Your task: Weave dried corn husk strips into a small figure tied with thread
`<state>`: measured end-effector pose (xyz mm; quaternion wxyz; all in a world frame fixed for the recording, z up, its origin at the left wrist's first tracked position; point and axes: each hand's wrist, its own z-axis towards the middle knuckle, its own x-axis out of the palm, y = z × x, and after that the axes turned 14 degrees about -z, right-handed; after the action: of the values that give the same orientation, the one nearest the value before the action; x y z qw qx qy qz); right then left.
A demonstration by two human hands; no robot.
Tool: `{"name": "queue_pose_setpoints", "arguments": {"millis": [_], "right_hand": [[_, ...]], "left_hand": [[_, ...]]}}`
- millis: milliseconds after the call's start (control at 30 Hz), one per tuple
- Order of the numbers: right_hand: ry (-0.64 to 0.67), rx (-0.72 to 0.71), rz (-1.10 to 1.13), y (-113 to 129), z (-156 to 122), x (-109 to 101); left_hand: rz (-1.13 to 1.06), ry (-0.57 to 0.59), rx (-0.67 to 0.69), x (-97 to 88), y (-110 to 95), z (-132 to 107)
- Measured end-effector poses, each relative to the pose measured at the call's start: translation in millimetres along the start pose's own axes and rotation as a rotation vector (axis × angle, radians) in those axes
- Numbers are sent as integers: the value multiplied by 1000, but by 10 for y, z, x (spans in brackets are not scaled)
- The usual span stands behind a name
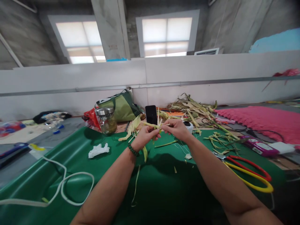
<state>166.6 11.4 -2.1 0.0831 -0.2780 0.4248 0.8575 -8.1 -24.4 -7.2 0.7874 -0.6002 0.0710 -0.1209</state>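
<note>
Both my hands meet above the green mat (pixel 112 175), near its far side. My left hand (pixel 146 136), with a beaded bracelet at the wrist, is closed on pale yellow-green corn husk strips (pixel 158 120). Pinched fingers of my right hand (pixel 176 128) grip the same strips from the other side. Some strip ends point upward, and a longer green piece (pixel 145 154) hangs below the left hand. A dark phone (pixel 151 114) stands upright just behind the strips. Under the hands lies a thin green stalk (pixel 166 143) on the mat.
Red-and-yellow-handled scissors (pixel 248 173) lie at the right beside a purple device (pixel 259 146). Husk scraps (pixel 219 140) and a dried husk pile (pixel 192 107) sit behind. A lidded glass jar (pixel 106 122), green bag (pixel 123 106), crumpled tissue (pixel 98 150) and white cord (pixel 62 182) are left.
</note>
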Motion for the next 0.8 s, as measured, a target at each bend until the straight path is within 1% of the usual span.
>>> {"name": "queue_pose_setpoints", "arguments": {"millis": [100, 167, 267, 333, 433, 467, 533, 600, 667, 733, 800], "right_hand": [[-88, -88, -97, 12, -19, 42], [-142, -90, -124, 3, -19, 42], [-179, -6, -24, -34, 7, 5], [-182, 39, 56, -68, 37, -15], [-197, 105, 131, -104, 73, 3], [-177, 131, 138, -105, 78, 24], [-72, 155, 113, -93, 72, 86], [66, 119, 71, -70, 53, 168], [142, 60, 64, -52, 30, 257], [145, 22, 45, -37, 1, 341], [104, -16, -47, -13, -44, 417]], "left_hand": [[-13, -54, -9, 20, 19, 3], [-57, -105, -22, 20, 33, 12], [-149, -167, -26, -3, 39, 30], [-187, -185, -34, -30, 36, 40], [-255, -237, -53, -77, 30, 55], [-283, -260, -53, -88, 29, 58], [-325, -287, -43, -94, 31, 63], [-340, -272, -20, -74, 41, 64], [-341, -243, 6, -41, 62, 66], [-348, -238, 23, -20, 91, 76], [-370, -302, 38, -31, 117, 94]]}}
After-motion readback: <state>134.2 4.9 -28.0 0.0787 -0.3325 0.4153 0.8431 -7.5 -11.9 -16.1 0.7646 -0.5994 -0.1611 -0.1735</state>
